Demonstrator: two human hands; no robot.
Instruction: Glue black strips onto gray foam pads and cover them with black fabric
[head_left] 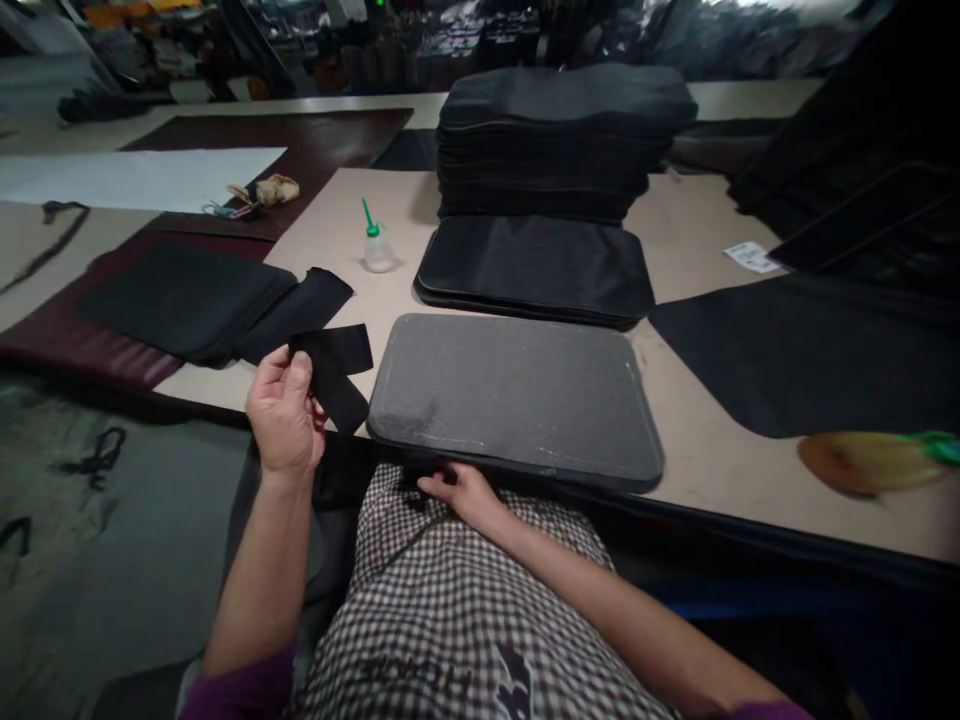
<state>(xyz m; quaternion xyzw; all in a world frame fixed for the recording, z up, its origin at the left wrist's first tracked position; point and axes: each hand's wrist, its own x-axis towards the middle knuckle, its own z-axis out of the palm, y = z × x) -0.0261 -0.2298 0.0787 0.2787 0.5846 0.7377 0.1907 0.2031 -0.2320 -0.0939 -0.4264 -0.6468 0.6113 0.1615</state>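
Note:
My left hand (283, 412) is raised at the table's near edge, pinching a short black fabric strip (337, 368) that hangs bent from my thumb and fingers. My right hand (463, 492) rests low against the near edge of a grey padded panel (517, 395), fingers curled under that edge; what they hold, if anything, is hidden. The panel lies flat on the tan table (712, 450), right in front of me. A checked apron covers my lap.
A tall stack of black panels (562, 135) stands behind another flat black panel (536, 268). A small glue bottle with green nozzle (377, 245) stands left of them. Black fabric pieces (210, 300) lie at left, a black sheet (810, 350) at right, a blurred brown brush (862, 462) near the right edge.

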